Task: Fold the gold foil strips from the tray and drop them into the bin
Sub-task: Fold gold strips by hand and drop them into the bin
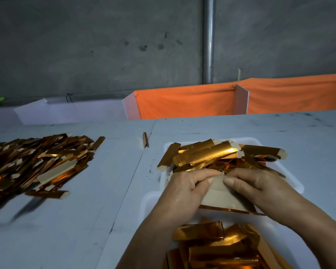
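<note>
A white tray (291, 183) on the table holds a heap of gold foil strips (217, 154). Over its near edge, my left hand (184, 191) and my right hand (260, 185) grip one foil strip (227, 199) between them, its pale cream back facing up and a gold edge showing below. Both thumbs press on the cream face and the fingers curl over its far edge. Below my wrists, a white bin (149, 202) holds folded gold strips (217, 247); my forearms hide part of it.
A large loose pile of gold strips (37, 164) lies on the white table (105, 210) at the left. One single strip (145, 139) stands near the table seam. Orange cloth (192, 101) and white dividers (241, 100) line the back, before a grey wall.
</note>
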A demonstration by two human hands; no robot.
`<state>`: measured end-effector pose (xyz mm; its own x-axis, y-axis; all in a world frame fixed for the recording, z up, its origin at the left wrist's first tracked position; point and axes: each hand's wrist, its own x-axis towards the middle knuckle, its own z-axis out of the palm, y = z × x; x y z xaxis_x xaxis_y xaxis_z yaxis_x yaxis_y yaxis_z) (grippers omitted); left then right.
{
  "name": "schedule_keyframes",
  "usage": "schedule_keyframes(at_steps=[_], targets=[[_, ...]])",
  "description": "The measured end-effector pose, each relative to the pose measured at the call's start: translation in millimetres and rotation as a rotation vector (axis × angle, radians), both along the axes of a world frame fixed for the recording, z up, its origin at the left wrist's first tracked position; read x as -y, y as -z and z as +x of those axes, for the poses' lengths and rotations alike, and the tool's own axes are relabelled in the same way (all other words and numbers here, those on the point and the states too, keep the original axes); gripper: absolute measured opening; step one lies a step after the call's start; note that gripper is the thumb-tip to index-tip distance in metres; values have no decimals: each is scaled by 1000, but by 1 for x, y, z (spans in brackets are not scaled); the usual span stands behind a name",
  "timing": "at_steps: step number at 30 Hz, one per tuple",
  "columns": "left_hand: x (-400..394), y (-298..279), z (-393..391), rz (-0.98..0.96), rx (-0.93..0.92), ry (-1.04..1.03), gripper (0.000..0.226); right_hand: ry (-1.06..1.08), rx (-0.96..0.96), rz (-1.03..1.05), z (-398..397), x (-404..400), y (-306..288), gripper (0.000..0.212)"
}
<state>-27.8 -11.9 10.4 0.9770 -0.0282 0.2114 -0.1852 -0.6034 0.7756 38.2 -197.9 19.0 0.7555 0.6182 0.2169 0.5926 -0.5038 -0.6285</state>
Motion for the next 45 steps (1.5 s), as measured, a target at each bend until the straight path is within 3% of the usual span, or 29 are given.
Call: schedule_keyframes(at_steps=[2, 4, 13, 19, 25, 28, 33, 40, 43, 45], targets=[[1, -1, -1, -58, -42, 3, 28, -24, -197, 102, 1, 2, -1, 47], [0, -2, -1, -113, -74, 2, 30, -11, -302, 147, 2, 4, 1, 54], [-2, -3, 1, -234, -136, 23, 33, -25, -545, 155, 0, 5, -6, 27], [1, -3, 1, -265, -147, 22, 37, 76, -476, 181, 3, 5, -5, 19], [4, -2, -1, -357, -169, 4, 16, 49, -483, 126, 3, 5, -3, 29], [2, -2, 0, -488, -251, -11, 23, 1, -576, 147, 3, 9, -6, 33], [-1, -6, -1, -646, -329, 34, 34, -45, -569, 106, 4, 12, -8, 36], [-2, -8, -1, -887, -335, -45, 24, 9, -500, 152, 3, 11, -7, 30], [-6, -5, 7, -1138, -316, -162, 46, 123, -478, 288, 6, 8, -2, 29], [-7, -6, 8, -1286, -399, -135, 57, 173, -479, 356, 6, 3, 1, 27]])
